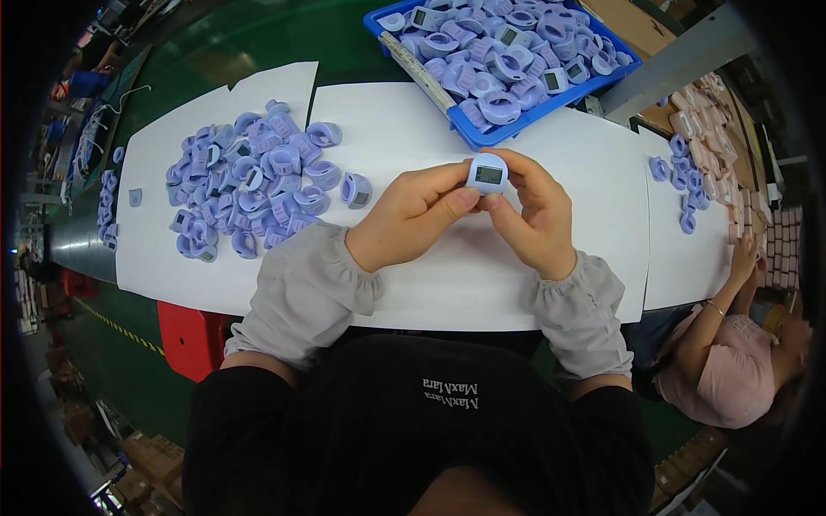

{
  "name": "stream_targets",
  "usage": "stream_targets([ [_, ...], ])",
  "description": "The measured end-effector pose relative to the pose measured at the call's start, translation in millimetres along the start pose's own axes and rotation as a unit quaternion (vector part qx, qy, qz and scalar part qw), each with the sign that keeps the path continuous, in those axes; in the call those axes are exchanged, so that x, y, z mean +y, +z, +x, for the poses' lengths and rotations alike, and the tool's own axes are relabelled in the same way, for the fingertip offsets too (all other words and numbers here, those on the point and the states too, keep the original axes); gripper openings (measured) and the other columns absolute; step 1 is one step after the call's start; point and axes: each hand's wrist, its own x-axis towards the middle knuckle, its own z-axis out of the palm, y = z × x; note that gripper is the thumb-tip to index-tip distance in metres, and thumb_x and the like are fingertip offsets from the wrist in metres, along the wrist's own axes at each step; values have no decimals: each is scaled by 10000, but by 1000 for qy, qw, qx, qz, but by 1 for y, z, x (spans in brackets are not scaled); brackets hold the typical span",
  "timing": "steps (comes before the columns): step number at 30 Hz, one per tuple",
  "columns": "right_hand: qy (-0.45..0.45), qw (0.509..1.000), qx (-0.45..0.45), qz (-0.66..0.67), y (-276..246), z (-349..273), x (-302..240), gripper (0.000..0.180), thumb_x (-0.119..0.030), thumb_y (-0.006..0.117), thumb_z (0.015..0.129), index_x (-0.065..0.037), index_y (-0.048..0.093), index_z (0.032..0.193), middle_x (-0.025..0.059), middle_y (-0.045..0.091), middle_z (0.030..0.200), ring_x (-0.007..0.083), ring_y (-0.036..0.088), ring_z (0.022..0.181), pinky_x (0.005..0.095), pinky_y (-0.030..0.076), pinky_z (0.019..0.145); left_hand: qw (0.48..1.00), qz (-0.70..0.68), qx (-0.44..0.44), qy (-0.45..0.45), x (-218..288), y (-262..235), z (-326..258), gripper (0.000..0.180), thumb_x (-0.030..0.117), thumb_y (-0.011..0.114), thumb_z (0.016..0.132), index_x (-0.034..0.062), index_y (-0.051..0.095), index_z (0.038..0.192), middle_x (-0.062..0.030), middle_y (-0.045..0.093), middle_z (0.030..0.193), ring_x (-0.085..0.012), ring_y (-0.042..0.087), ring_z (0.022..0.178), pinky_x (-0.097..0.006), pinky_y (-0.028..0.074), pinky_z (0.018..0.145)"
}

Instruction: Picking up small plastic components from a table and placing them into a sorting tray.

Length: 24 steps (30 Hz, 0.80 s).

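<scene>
Between my two hands, over the white table covering, is a small lavender device (488,175) with a dark rectangular display turned up toward me. My left hand (411,213) pinches its left side with thumb and forefinger. On the other side, my right hand (535,206) grips its right edge and underside between thumb and fingers. Grey sleeve covers wrap both my forearms. A loose pile of similar lavender devices (249,176) with curved bands lies to the left, and one single device (355,190) rests at the pile's right edge, close to my left hand.
A blue tray (482,138) heaped with more lavender devices stands at the far side. Beside it rises a grey post (675,64). At the right, a co-worker (723,361) in pink sits by stacked pale pink boxes (710,129). A red stool (191,337) is at lower left.
</scene>
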Motion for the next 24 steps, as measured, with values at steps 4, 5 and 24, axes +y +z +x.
stream_targets([
  [4,16,1000,-3,26,0,0,-2,438,-7,591,841,56,475,1259,128,556,1193,210,536,1104,336,410,967,1000,3,-2,-10,0,-1,-1,372,166,444,981,-52,454,1283,-128,541,1235,-187,539,1109,-342,455,966],
  [5,16,1000,-3,26,0,1,-1,438,-7,591,841,56,475,1259,128,556,1193,210,536,1104,336,410,967,1000,3,-2,-10,0,-1,-1,372,166,444,981,-52,454,1283,-128,541,1235,-187,539,1109,-342,455,966],
  [24,3,999,2,-33,4,2,3,512,33,628,772,33,487,1263,114,569,1187,189,544,1101,328,402,981,1000,-17,3,-1,0,0,-1,390,206,429,988,-49,468,1281,-145,571,1196,-205,549,1111,-336,430,972],
])
